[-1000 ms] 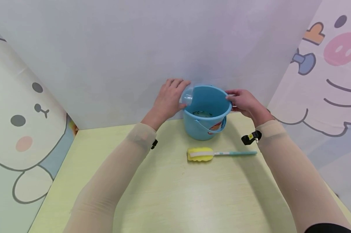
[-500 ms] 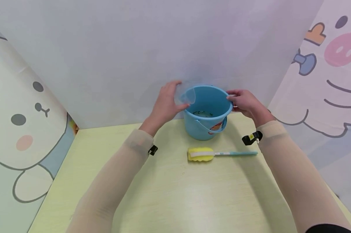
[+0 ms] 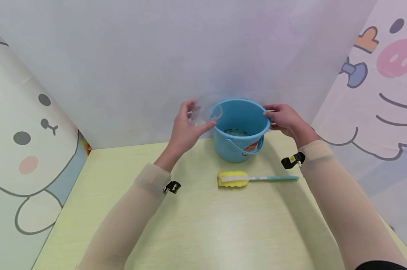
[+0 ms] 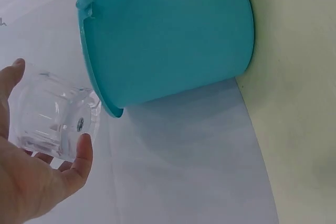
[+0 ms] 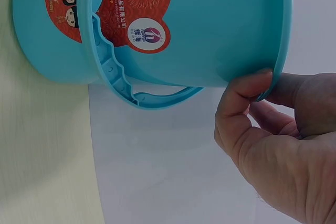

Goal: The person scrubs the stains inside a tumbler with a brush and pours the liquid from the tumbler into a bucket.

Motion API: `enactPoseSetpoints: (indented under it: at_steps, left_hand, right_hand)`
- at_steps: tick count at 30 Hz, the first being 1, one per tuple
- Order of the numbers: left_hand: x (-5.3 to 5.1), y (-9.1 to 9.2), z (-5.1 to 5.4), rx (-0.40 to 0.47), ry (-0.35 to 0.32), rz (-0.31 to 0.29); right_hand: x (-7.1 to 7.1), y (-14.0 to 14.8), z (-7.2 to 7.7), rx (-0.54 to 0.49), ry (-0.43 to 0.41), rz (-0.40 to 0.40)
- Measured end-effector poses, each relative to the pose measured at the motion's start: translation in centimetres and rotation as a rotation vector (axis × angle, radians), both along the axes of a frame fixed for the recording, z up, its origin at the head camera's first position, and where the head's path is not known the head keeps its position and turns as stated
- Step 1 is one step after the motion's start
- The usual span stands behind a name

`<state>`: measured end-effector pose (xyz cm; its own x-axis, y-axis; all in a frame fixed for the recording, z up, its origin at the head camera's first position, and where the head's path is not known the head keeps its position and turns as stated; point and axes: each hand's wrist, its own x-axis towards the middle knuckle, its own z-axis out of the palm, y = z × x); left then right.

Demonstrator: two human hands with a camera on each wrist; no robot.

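A clear, see-through cup (image 3: 206, 113) lies tilted in my left hand (image 3: 186, 131), at the left rim of a light blue bucket (image 3: 235, 146). In the left wrist view the thumb and fingers curl round the cup (image 4: 55, 116), just outside the bucket wall (image 4: 168, 35). With thumb and fingers my right hand (image 3: 284, 119) pinches the bucket's right rim, plainly seen in the right wrist view (image 5: 283, 129). The bucket stands upright, its handle (image 5: 113, 69) hanging down at the side. Small dark marks and a pale shine show on its floor.
A sponge brush (image 3: 233, 179) with a yellow head and a white and teal handle lies on the pale yellow table (image 3: 203, 228) in front of the bucket. Right behind the bucket rises a whitish wall (image 3: 139, 75). Cartoon-printed panels (image 3: 18, 120) flank the table.
My left hand has moved down and left with the cup, turning so more of the cup shows beside the bucket rim. My right hand and the bucket stay put.
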<state>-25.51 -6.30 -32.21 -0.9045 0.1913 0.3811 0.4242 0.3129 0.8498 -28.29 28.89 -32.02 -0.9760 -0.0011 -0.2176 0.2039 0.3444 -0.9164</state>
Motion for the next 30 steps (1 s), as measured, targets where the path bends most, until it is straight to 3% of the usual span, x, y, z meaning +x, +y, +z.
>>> enactPoseSetpoints:
  at_steps: [6, 18, 30]
  left_hand:
    - [1.8, -0.8, -0.7, 0.017, -0.028, -0.005]
    - [5.9, -1.9, -3.2, -0.036, -0.001, -0.039]
    - [9.8, -3.1, -5.6, -0.055, -0.153, -0.098]
  right_hand:
    - [0.0, 0.0, 0.1, -0.005, -0.003, 0.002]
    - [0.2, -0.1, 0.2, -0.004, 0.011, 0.005]
    - [0.1, -0.4, 0.1, -0.012, -0.001, 0.002]
